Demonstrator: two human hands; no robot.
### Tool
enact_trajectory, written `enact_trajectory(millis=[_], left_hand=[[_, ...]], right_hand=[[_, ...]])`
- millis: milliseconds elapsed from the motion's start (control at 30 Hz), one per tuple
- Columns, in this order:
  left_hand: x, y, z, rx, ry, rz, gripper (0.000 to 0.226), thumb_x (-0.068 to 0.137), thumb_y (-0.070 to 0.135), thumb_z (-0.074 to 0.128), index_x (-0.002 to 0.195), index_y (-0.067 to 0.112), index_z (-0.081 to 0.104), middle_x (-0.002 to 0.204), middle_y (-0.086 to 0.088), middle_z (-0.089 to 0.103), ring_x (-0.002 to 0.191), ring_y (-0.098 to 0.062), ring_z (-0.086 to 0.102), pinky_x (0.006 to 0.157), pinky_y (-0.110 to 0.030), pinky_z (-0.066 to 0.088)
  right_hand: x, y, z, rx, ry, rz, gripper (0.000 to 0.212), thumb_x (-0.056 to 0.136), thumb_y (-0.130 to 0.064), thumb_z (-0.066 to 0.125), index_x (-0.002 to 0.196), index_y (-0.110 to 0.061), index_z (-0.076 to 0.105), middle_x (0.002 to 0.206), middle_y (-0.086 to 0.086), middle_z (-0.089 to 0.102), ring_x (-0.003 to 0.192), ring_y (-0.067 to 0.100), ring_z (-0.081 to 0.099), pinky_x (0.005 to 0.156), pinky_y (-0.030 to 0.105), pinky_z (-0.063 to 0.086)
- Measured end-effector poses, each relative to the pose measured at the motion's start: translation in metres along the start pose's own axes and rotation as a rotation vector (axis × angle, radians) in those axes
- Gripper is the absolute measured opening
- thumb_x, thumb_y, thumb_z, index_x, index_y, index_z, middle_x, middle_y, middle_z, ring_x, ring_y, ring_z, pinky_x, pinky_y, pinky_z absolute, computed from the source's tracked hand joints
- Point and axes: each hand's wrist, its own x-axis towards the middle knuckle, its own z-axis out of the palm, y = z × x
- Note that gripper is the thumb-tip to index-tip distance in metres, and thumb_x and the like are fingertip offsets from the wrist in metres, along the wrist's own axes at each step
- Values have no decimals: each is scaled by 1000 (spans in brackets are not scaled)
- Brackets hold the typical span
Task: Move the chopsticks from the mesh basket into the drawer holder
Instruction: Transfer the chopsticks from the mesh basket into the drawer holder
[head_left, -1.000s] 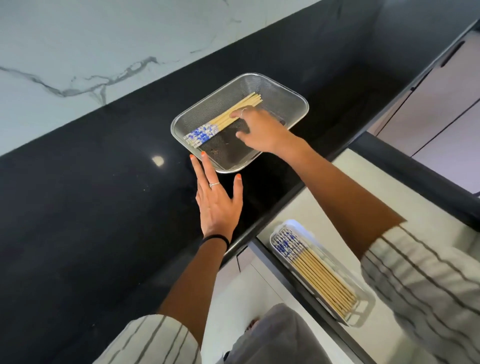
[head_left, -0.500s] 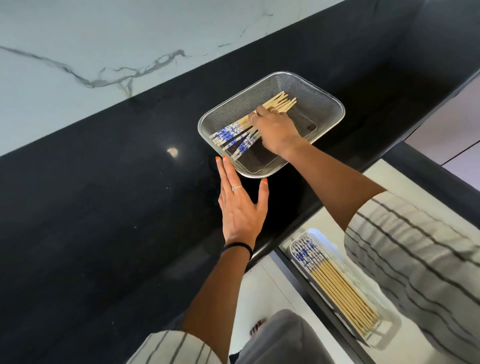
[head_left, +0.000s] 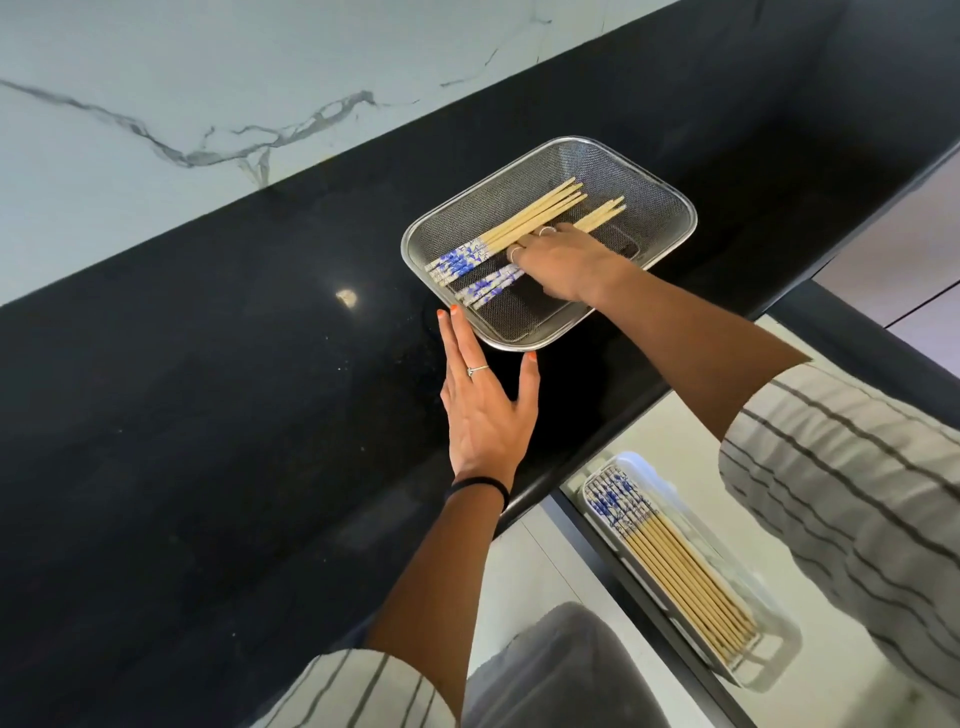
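Mesh basket (head_left: 660, 208): fine steel weave, rounded rectangular rim, standing on a glossy black stone table (head_left: 208, 415). Chopsticks (head_left: 524, 218) inside: pale wooden shafts, blue-and-white patterned ends, lying in two loose groups. Right hand (head_left: 563, 262) palm down over the nearer group; its grip is curled onto those sticks, but fingertip contact is hidden beneath the hand. Left hand (head_left: 485, 410) flat on the table, grip spread, fingertips touching the basket rim. Drawer holder (head_left: 769, 670): translucent white plastic tray, already carrying matching sticks in a row; partly cut off by a striped sleeve (head_left: 852, 493).
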Motion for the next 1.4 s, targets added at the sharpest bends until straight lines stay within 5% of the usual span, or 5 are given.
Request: enact_trajectory(millis=[400,567,933,1133,1400], left_hand=[[-2,3,-3,14,-9,-9,84,97,51,47,156,20,-5,165,-2,-3,146,-30,27,114,-51,27],[-2,5,-3,53,-15,7,86,97,47,50,156,18,-6,164,-3,-3,144,-32,29,113,-53,28],[-4,9,0,110,45,2,83,97,38,52,155,15,-3,164,-9,3,135,-41,41,107,-55,39],[-5,13,-2,128,49,-15,83,98,37,52,155,14,-3,164,-7,3,126,-41,49,106,-53,39],[-5,12,0,99,71,-2,81,98,34,53,156,15,-1,164,-7,6,132,-38,43,109,-47,36]], right_hand=[[-107,19,-67,428,504,215,24,96,-11,44,118,-2,45,100,25,60,83,40,58,64,38,38],[-209,31,-24,883,349,423,20,99,-26,46,94,-7,49,65,0,47,55,14,42,56,24,30],[-306,-49,135,1224,-363,504,18,99,-25,41,82,-23,46,77,-2,55,74,14,53,78,34,43],[-306,-77,165,1160,-460,520,25,98,-28,38,73,-28,37,82,-5,54,72,10,52,72,24,38],[-275,-95,186,1111,-464,636,30,100,-24,38,112,-2,55,117,20,63,106,31,60,78,27,41]])
